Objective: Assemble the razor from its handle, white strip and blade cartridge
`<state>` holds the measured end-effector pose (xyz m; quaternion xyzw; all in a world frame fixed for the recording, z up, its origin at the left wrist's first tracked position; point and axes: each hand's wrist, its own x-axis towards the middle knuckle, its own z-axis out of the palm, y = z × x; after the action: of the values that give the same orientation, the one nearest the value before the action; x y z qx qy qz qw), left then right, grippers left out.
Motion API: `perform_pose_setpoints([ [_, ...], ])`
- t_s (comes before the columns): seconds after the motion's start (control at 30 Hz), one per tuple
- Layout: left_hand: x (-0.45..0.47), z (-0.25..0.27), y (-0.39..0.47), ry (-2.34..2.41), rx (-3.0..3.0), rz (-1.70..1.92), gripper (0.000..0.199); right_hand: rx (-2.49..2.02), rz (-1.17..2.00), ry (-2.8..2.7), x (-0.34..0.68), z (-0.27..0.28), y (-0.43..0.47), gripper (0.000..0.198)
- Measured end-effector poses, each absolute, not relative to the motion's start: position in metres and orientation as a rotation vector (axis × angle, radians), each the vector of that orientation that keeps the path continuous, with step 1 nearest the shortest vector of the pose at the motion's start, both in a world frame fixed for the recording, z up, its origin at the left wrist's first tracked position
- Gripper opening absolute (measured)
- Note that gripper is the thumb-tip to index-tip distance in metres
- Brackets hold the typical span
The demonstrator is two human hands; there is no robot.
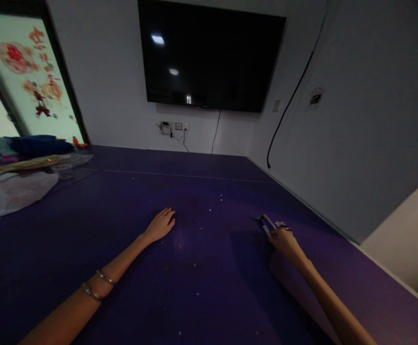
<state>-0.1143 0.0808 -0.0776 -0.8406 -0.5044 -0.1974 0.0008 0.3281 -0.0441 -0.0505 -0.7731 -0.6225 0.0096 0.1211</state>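
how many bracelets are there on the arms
2, both on the left forearm: one bracelet nearer the left hand, the other bracelet just behind it. None shows on the right forearm; any farther up would be out of view.

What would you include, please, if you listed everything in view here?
Work surface: one, purple, across the foreground
Two-handled tool: one, grey with dark tip, in the right hand
Specks: several, white, scattered on the surface
Translucent sheet: one, whitish, left side
Long item: one, tan, above the sheet
Bundled cloth: one pile, dark blue, far left
Screen: one, black, back wall
Sockets: a row, pale and grey, below the screen
Thick cable: one, black, along the right wall
Decorated panel: one, pale with red motifs, upper left
Bracelets: two, silvery, left arm
Hands: two, bare; left hand on the surface, right around the tool
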Motion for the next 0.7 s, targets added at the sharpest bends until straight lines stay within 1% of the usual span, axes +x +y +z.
perform_pose_setpoints([
  [0.17, -0.110, -0.071, 0.082, -1.682, -2.615, -0.705, 0.037, -2.245, -0.065, -1.803, 0.329, -0.054, -0.043, 0.019],
  [0.3, -0.082, -0.055, 0.069, -1.654, -2.615, -0.975, 0.030, -2.181, -0.067, -1.816, 0.316, -0.044, -0.043, 0.021],
  [0.37, -0.059, -0.046, 0.058, -1.572, -2.802, -1.099, 0.028, -2.131, -0.065, -1.832, 0.302, -0.034, -0.043, 0.021],
  [0.5, -0.003, -0.034, 0.034, -1.595, -3.141, -1.337, 0.023, -1.982, -0.104, -1.899, 0.259, -0.009, -0.045, 0.023],
  [0.53, 0.010, -0.033, 0.029, -1.592, -3.229, -1.382, 0.024, -1.954, -0.117, -1.922, 0.248, -0.003, -0.047, 0.022],
  [0.6, 0.032, -0.032, 0.021, -1.670, -3.353, -1.404, 0.034, -1.915, -0.137, -1.952, 0.225, 0.004, -0.050, 0.021],
  [0.63, 0.041, -0.031, 0.019, -1.738, -3.361, -1.426, 0.040, -1.900, -0.144, -1.961, 0.214, 0.007, -0.052, 0.022],
  [0.7, 0.053, -0.029, 0.016, -1.954, -3.310, -1.490, 0.045, -1.871, -0.150, -1.987, 0.196, 0.009, -0.056, 0.022],
])
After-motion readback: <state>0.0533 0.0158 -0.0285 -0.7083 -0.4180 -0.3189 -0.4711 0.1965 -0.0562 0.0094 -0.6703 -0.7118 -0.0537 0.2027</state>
